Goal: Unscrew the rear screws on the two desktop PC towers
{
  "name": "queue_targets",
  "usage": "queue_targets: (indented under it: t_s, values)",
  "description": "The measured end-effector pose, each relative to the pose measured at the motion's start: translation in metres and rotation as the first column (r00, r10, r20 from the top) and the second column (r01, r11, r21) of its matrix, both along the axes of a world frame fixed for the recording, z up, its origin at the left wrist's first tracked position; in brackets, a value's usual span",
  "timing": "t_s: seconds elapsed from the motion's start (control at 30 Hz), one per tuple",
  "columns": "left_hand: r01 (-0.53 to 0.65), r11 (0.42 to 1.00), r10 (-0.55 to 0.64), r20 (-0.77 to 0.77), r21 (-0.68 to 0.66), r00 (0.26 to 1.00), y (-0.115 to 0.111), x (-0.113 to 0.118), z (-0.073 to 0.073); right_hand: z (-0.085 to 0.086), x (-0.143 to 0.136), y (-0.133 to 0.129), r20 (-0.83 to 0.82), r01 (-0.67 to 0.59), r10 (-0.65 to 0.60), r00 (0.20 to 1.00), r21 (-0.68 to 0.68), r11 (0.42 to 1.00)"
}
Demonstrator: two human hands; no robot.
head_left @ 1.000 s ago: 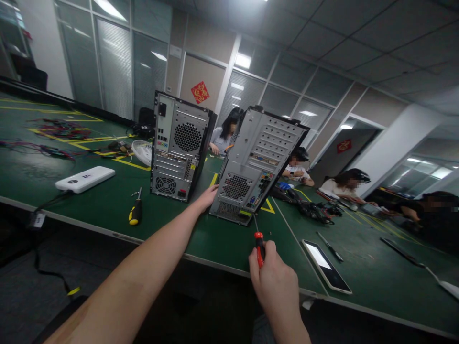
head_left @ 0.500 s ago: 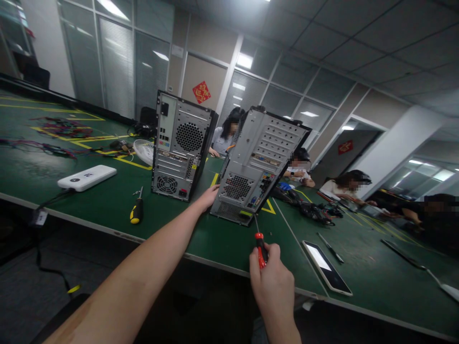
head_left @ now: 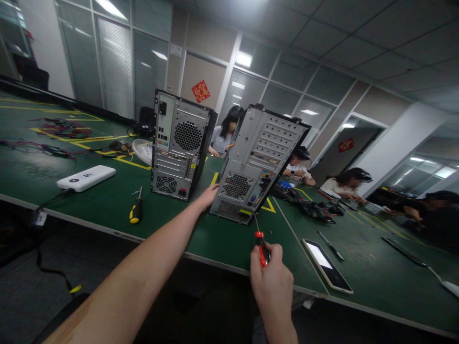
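Two metal computer cases stand upright on the green table with their rear panels facing me. My left hand point(head_left: 208, 197) touches the lower left side of the right case point(head_left: 247, 162); its fingertips are hidden behind the edge. Closed around a red and black screwdriver point(head_left: 263, 248) is my right hand point(head_left: 271, 272). The screwdriver's tip is at the lower right corner of the right case. To the left is the other case point(head_left: 181, 143). A yellow and black screwdriver point(head_left: 136, 210) lies near small screws point(head_left: 136, 192) on the table.
On the green table point(head_left: 211, 243), a white power bank point(head_left: 86, 178) lies left and a phone point(head_left: 327, 265) right, beside a pen point(head_left: 330, 245). Black cables point(head_left: 315, 209) lie behind the phone. Coloured wires point(head_left: 64, 129) are at the far left. Several people sit across the table.
The view has shifted very slightly. My hands keep their places at the right case, with the red and black screwdriver still held at its lower corner.
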State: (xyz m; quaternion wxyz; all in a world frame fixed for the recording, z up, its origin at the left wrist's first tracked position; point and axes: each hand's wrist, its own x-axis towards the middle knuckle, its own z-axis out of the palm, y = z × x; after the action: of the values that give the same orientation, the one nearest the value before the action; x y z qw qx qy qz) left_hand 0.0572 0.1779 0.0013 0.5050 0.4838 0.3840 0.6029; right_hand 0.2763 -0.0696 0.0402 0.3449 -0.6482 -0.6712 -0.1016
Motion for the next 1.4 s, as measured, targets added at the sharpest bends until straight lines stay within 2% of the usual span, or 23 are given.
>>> queue_targets:
  t_s: [0.4, 0.7, 1.1, 1.27, 1.4]
  values:
    - [0.001, 1.0, -0.001, -0.027, -0.007, 1.0, -0.005, -0.001, 0.005, 0.001, -0.003, 0.001, -0.112, 0.024, -0.025, 0.993, -0.009, 1.0]
    - [-0.018, 1.0, 0.018, -0.025, -0.019, 1.0, -0.001, 0.0, 0.002, 0.006, -0.006, 0.0, -0.169, 0.068, -0.073, 0.983, -0.033, 0.997]
    - [0.001, 1.0, -0.001, -0.048, -0.004, 0.999, -0.003, 0.0, 0.005, 0.004, -0.001, 0.0, -0.143, 0.053, -0.061, 0.988, -0.062, 0.997]
    - [-0.009, 1.0, 0.009, -0.042, -0.008, 0.999, -0.008, 0.0, 0.008, 0.0, 0.007, -0.012, -0.175, 0.062, -0.075, 0.982, -0.081, 0.995]
    - [-0.02, 1.0, 0.019, -0.038, -0.012, 0.999, -0.01, 0.0, 0.008, 0.001, 0.027, -0.022, -0.184, 0.142, -0.158, 0.97, -0.097, 0.985]
